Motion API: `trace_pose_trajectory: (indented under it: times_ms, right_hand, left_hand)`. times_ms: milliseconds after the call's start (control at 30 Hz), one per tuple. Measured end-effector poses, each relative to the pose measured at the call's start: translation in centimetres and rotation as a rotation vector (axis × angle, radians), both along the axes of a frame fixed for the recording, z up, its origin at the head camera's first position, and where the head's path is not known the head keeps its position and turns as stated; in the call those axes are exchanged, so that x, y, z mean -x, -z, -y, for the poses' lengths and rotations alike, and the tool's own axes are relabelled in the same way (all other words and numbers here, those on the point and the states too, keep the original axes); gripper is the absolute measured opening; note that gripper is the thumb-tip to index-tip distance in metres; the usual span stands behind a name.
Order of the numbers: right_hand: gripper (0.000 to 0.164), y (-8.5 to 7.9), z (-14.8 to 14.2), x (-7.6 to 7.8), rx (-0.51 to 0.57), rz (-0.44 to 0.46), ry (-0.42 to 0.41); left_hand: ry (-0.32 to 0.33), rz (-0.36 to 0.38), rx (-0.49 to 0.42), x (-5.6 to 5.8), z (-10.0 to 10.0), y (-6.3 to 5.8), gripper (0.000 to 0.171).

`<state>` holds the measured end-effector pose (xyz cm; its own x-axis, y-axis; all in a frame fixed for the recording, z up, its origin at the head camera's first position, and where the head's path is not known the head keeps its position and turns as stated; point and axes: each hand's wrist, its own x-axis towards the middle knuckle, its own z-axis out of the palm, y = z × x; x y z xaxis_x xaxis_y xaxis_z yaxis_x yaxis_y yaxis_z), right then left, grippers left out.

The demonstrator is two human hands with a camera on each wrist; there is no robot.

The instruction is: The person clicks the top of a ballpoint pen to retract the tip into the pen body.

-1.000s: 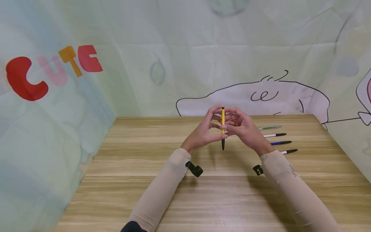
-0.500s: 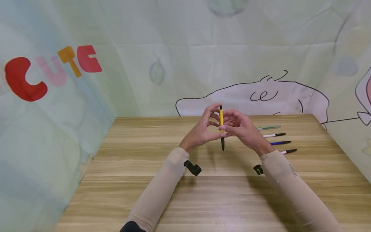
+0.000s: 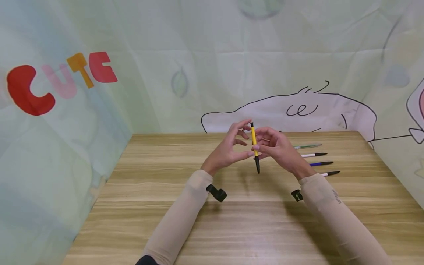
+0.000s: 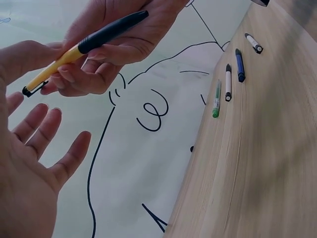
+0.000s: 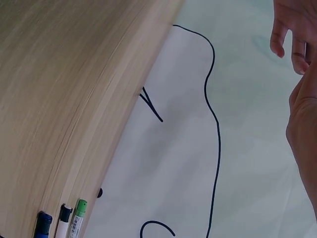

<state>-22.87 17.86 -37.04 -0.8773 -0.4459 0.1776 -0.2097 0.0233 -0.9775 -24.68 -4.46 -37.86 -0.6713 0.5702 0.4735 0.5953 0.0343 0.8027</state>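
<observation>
A yellow click pen (image 3: 254, 136) with a black grip and tip is held up above the table, slightly tilted, tip down. My right hand (image 3: 279, 148) pinches it around the middle between thumb and fingers. My left hand (image 3: 225, 149) is beside it with fingers spread; the index fingertip is right at the black push-button end and the thumb tip right at the barrel. In the left wrist view the pen's black clip (image 4: 35, 89) shows near the left index finger. The right wrist view catches only parts of both hands at its right edge, and the pen is hidden there.
On the wooden table (image 3: 149, 206), a row of pens lies to the right, partly behind my right forearm: a clear green pen (image 3: 308, 146), a white one (image 3: 314, 155), a blue one (image 3: 321, 163) and another white one (image 3: 331, 173). A printed cloth (image 3: 212, 66) hangs behind.
My left hand has drawn back slightly to the left, its fingers coming away from the pen's side. The pen has tilted, its tip swinging right, while the right hand keeps its pinch.
</observation>
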Motion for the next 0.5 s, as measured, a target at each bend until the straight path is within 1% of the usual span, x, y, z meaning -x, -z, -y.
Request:
trace_pose_trajectory:
  times_ms: [267,500]
  right_hand:
    - [0.045,0.0,-0.5,-0.2,-0.032,0.009,0.043]
    - [0.044,0.1,-1.3,-0.4,-0.083,0.012,0.048]
  left_hand:
    - [-0.021,-0.026,0.029,-0.4,1.5,0.0,0.090]
    - [-0.050,0.023,0.043,-1.0,3.4,0.4,0.083]
